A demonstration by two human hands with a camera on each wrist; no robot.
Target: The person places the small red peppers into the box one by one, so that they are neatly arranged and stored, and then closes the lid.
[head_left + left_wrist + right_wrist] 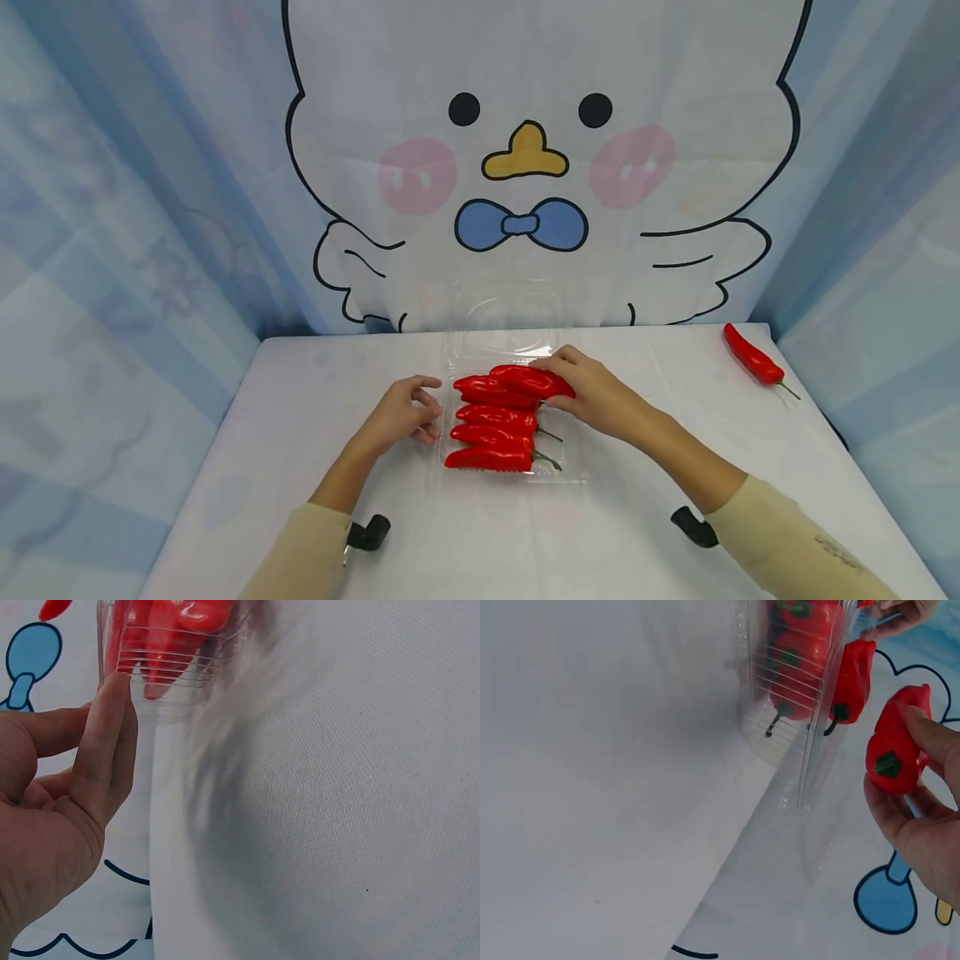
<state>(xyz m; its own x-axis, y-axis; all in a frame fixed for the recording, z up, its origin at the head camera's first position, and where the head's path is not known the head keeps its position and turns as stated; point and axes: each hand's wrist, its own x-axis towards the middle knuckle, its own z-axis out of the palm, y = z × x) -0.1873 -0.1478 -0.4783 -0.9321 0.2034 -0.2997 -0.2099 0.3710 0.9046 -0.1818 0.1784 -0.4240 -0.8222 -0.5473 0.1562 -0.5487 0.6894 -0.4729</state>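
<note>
A clear plastic clamshell box (pixel 573 467) lies on the table with several red chili peppers (pixel 491 458) side by side in it, green stems to the right. Over the back of this row, my right hand (pixel 600 398) grips another red pepper (pixel 531 381) at its stem end. In the right wrist view, thumb and fingers pinch that pepper (pixel 889 754) above the box. Beside the box's left wall is my left hand (pixel 405 412), fingers loosely bent and holding nothing. Its fingertips (pixel 112 694) are close to the ribbed wall (pixel 180 667); whether they touch it I cannot tell.
One more red pepper (pixel 753 357) lies at the table's back right corner. The box's clear lid (pixel 506 312) stands raised at the back, near the curtain (pixel 525 275) with a cartoon print. White cloth covers the table (pixel 630 533).
</note>
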